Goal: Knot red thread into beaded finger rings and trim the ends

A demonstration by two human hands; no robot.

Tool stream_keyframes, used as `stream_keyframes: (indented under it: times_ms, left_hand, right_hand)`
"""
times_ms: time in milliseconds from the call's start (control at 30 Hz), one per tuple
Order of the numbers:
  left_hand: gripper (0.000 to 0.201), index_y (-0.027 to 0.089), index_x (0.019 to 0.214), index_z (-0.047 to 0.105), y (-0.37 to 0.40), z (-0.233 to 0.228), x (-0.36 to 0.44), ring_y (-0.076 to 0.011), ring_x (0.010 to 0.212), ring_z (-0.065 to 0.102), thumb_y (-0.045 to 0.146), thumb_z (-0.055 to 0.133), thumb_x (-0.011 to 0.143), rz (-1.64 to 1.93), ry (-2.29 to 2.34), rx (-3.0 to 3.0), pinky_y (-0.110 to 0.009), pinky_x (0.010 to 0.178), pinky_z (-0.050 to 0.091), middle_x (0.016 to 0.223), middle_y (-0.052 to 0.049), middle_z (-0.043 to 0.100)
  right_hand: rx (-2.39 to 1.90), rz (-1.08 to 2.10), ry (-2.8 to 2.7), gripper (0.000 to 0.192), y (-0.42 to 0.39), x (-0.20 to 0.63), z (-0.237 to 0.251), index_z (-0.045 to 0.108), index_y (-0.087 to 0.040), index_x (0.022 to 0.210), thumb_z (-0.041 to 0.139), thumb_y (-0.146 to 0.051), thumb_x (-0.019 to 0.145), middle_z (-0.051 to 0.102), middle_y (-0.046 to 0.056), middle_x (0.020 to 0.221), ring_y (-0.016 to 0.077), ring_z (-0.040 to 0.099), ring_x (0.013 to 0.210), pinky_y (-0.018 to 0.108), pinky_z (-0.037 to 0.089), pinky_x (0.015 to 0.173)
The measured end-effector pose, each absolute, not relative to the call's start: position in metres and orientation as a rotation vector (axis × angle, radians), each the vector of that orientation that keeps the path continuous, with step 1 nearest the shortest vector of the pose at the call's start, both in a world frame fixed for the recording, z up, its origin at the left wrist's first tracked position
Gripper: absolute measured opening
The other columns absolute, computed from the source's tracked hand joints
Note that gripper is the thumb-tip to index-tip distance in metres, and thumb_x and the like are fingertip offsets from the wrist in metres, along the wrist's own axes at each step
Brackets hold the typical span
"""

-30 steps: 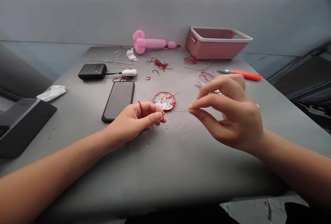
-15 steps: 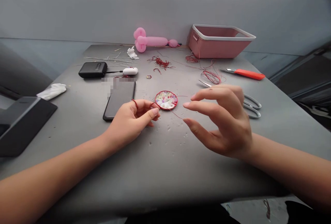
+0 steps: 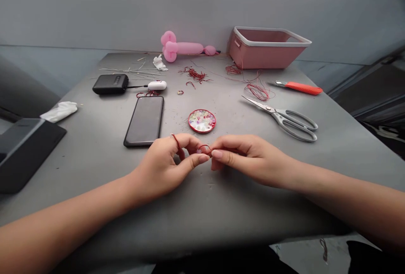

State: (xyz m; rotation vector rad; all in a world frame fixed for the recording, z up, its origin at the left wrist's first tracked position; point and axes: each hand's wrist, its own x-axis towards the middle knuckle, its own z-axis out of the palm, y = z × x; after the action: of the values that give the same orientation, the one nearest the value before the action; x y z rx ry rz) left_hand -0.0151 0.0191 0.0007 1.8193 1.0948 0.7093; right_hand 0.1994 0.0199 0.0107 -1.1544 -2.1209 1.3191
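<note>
A thin red cord (image 3: 205, 146) arches between my two hands, just in front of a round red-rimmed dish (image 3: 190, 127) of small pale and pink beads. My left hand (image 3: 172, 158) pinches one part of the cord between thumb and forefinger, and a small pale bead seems to sit at those fingertips. More red cord loops round its forefinger. My right hand (image 3: 247, 156) is closed on the cord's other side, thumb against forefinger. The two sets of fingertips nearly touch. What lies inside the pinches is mostly hidden.
Left of the dish lies a black phone (image 3: 144, 121), with a black power bank (image 3: 110, 84) behind it. Grey scissors (image 3: 280, 118) and an orange-handled knife (image 3: 302, 88) lie right. Red cord (image 3: 257, 91), a pink balloon (image 3: 190, 48) and a pink basket (image 3: 265, 57) are farther back.
My right hand, earlier spread apart to the right, has come left and closed on the cord. My left hand has moved slightly right and nearer me, away from the dish.
</note>
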Motion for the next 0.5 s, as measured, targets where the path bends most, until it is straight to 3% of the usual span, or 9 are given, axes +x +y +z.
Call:
stream_keyframes:
  times_ms: [100, 300, 500]
  left_hand:
    - [0.02, 0.018, 0.085, 0.065, 0.0205, 0.0017, -0.0138, -0.0139, 0.073, 0.062, 0.037, 0.068, 0.083, 0.698, 1.017, 1.506, -0.026, 0.067, 0.048, 0.083, -0.002, 0.071]
    - [0.017, 0.017, 0.093, 0.064, 0.021, 0.0031, -0.0155, -0.0129, 0.075, 0.062, 0.032, 0.066, 0.085, 0.554, 0.886, 1.28, -0.025, 0.07, 0.049, 0.082, -0.001, 0.069]
    - [0.032, 0.017, 0.078, 0.065, 0.0214, 0.0032, -0.017, -0.0133, 0.076, 0.059, 0.043, 0.054, 0.093, 0.509, 0.86, 1.41, -0.026, 0.077, 0.047, 0.079, -0.001, 0.066]
  right_hand:
    - [-1.165, 1.296, -2.096, 0.03, 0.0209, 0.1987, 0.0091, 0.069, -0.018, 0.084, 0.052, -0.039, 0.095, 0.069, 0.002, 0.078, 0.0127, 0.062, 0.071, 0.023, 0.048, 0.062]
    - [-1.172, 1.187, -2.108, 0.023, 0.0202, 0.1987, 0.0054, 0.075, -0.017, 0.09, 0.055, -0.028, 0.092, 0.071, 0.001, 0.074, 0.0111, 0.061, 0.064, 0.021, 0.046, 0.059]
    - [-1.048, 0.938, -2.188, 0.023, 0.0157, 0.1977, 0.0054, 0.072, -0.014, 0.103, 0.054, -0.017, 0.09, 0.068, -0.001, 0.067, 0.0074, 0.059, 0.057, 0.018, 0.044, 0.056]
